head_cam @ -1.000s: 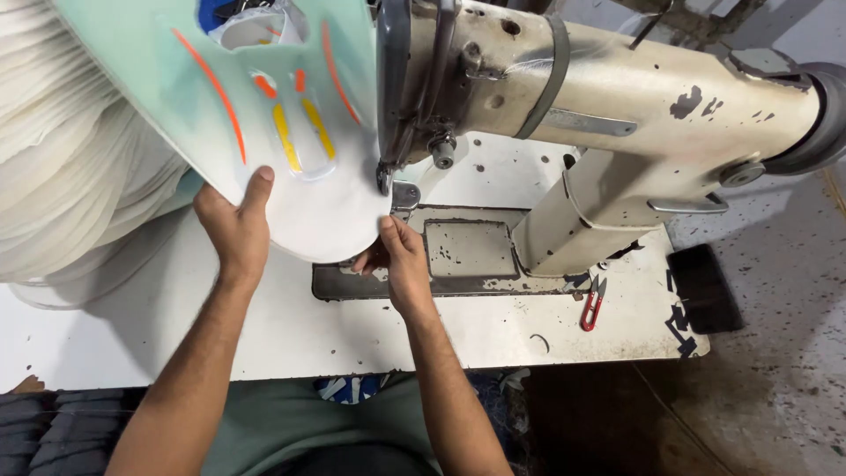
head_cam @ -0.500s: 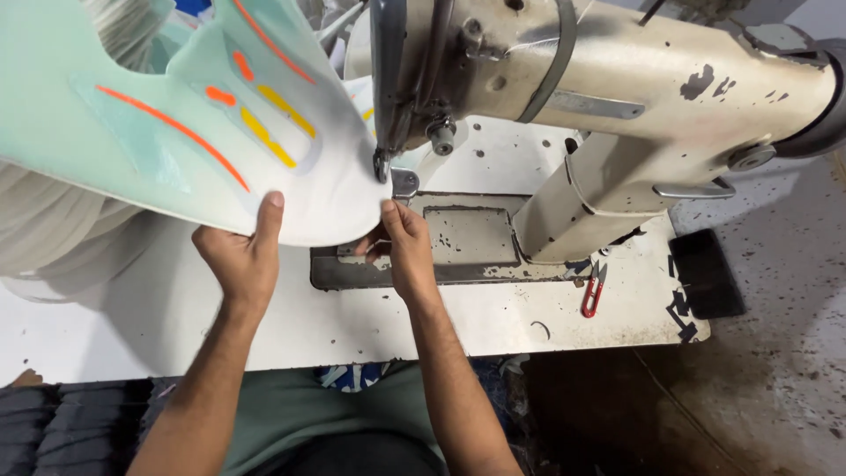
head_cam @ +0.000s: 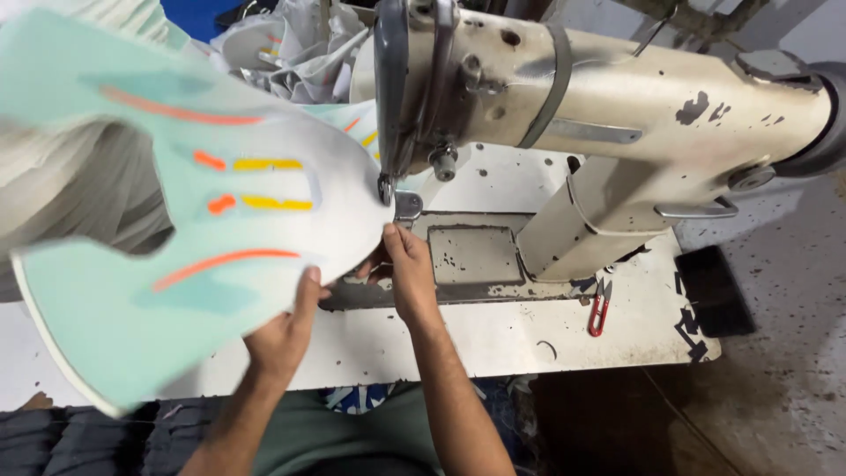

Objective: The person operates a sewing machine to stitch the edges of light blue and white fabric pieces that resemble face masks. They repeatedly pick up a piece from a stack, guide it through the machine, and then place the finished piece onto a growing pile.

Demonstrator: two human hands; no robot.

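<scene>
A large flat mint-green and white shoe-upper piece (head_cam: 176, 238) with orange and yellow stripes lies tilted over the left of the sewing table. My left hand (head_cam: 286, 330) grips its lower edge, thumb on top. My right hand (head_cam: 404, 269) pinches the white rounded tip of the piece just below the needle and presser foot (head_cam: 388, 189) of a cream industrial sewing machine (head_cam: 617, 115).
A metal needle plate (head_cam: 471, 256) sits in the white table (head_cam: 493, 339). Red thread snips (head_cam: 600, 307) lie right of the machine column. A heap of white material (head_cam: 79, 207) fills the left; more cut pieces (head_cam: 282, 48) are piled behind. Dusty floor (head_cam: 775, 353) lies to the right.
The piece has swung counter-clockwise around the needle, its wide end dropping toward the lower left. My left hand moved down and right with it; my right hand stayed by the needle.
</scene>
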